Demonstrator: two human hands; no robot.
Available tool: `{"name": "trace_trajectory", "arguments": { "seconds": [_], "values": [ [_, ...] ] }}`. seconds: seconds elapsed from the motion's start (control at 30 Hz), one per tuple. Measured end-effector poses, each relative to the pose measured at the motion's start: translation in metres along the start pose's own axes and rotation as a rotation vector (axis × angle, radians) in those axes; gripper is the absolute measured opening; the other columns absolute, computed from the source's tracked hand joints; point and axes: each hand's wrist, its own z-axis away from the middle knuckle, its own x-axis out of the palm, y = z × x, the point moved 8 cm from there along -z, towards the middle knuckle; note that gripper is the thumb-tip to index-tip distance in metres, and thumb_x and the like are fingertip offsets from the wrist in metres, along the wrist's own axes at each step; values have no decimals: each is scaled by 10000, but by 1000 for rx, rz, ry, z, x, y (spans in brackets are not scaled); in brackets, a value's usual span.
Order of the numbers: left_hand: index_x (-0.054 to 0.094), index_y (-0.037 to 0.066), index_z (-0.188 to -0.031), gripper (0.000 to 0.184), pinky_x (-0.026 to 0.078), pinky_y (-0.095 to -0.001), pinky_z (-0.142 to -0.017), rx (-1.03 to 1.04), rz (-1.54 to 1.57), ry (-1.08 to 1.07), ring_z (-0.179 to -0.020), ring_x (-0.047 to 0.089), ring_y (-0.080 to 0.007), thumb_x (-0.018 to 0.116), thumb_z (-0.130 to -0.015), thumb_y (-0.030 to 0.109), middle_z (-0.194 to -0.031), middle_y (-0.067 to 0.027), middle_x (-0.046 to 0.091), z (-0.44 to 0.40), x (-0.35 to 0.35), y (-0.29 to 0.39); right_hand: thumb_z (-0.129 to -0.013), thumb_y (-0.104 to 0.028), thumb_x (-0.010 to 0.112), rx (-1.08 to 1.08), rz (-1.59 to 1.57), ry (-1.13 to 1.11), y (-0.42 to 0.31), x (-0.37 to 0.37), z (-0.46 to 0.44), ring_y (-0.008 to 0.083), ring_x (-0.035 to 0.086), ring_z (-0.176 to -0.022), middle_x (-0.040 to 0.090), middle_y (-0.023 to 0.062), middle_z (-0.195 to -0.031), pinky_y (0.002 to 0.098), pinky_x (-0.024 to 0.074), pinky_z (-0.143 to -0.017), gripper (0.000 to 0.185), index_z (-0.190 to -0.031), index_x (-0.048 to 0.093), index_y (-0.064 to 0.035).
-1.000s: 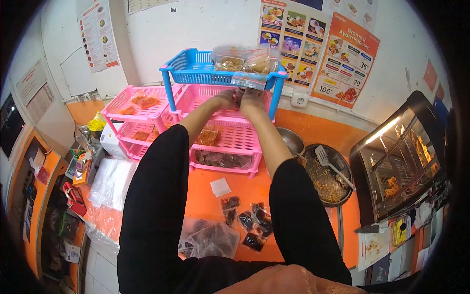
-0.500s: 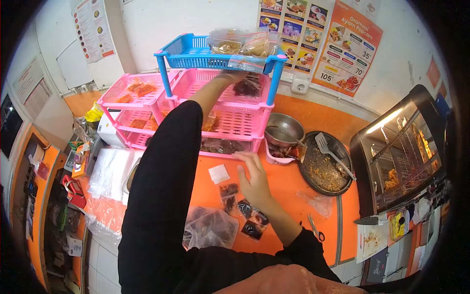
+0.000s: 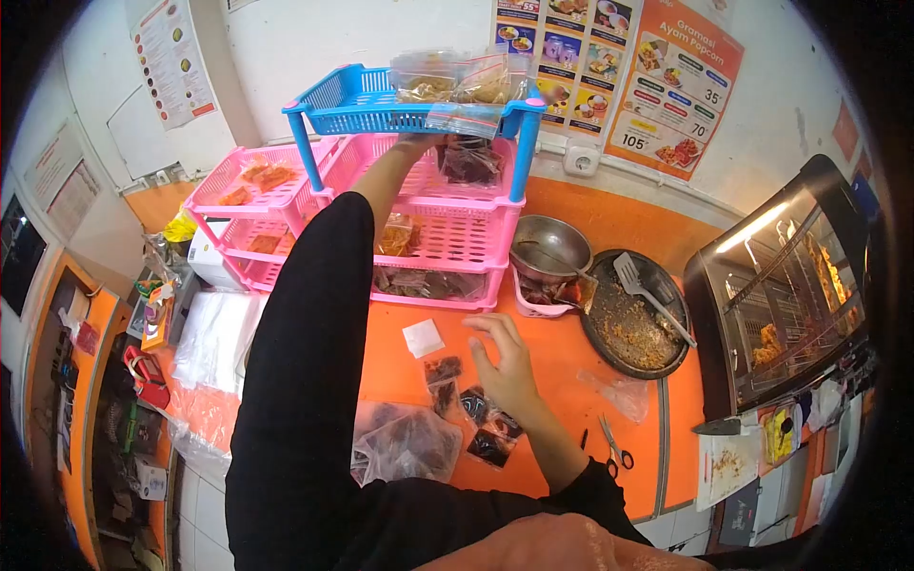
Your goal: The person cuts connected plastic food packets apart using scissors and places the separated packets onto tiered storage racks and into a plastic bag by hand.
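Observation:
My left hand (image 3: 415, 145) reaches into the upper pink basket tier (image 3: 367, 157), under the blue basket (image 3: 367, 119). The blue rim hides its fingers. Beside it, to the right, lie clear bags with dark contents (image 3: 469, 162); whether the hand grips them cannot be seen. My right hand (image 3: 507, 369) hovers over the orange table (image 3: 552, 419), fingers loosely curved and apart, holding nothing. Close to its left are a white square paper (image 3: 423, 338) and small packets of dark filling (image 3: 443, 381). More dark sachets (image 3: 492, 445) lie below the right hand.
Zip bags (image 3: 452, 88) fill the blue basket's right side. A metal bowl (image 3: 550, 249) and a black pan (image 3: 633, 333) with a slotted spatula (image 3: 652, 300) stand right. Scissors (image 3: 616, 445) and a crumpled plastic bag (image 3: 409, 447) lie nearer. A lit display cabinet (image 3: 785, 295) is far right.
The view has shifted slightly. My left hand stays inside the pink tier, and the dark bags beside it sit a little higher and more tilted. My right hand has moved slightly lower.

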Motion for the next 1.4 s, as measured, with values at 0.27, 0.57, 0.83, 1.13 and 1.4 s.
{"name": "trace_trajectory", "arguments": {
  "seconds": [0.27,0.57,0.83,1.13,1.4],
  "values": [
    [618,74,-1089,434,394,-403,-941,-220,175,-294,-1101,530,-282,574,-812,404,-1160,-169,587,29,1,-26,-846,-40,569,12,-29,-53,-3,11,-4,246,565,-1014,548,126,-1056,336,447,-902,223,-1068,578,-16],
    [654,81,-1028,356,424,-369,-874,-212,153,-334,-1000,567,-246,611,-783,337,-1068,-144,634,45,-2,-17,-845,-34,579,25,-36,-38,7,8,-5,229,582,-980,548,123,-1040,325,463,-868,226,-1068,575,-5],
    [656,73,-972,318,431,-313,-811,-255,500,-250,-918,528,-153,664,-753,304,-1014,-73,623,40,15,-14,-844,-52,589,-18,2,-44,2,15,-13,216,589,-953,553,118,-1028,312,461,-843,222,-1061,578,-7],
    [538,80,-1176,518,378,-358,-954,36,300,-92,-1088,485,-219,592,-830,461,-1181,-111,542,18,4,1,-821,-33,599,-130,46,32,-17,-6,-60,229,596,-882,542,103,-980,326,477,-776,205,-1025,572,-40],
    [472,93,-1280,561,305,-352,-1061,13,-4,-106,-1235,421,-243,567,-846,435,-1331,-130,465,-8,43,-18,-823,-24,554,-407,348,159,-54,-5,-115,307,546,-949,548,145,-981,385,448,-832,194,-1016,566,-15]
  ]
}}
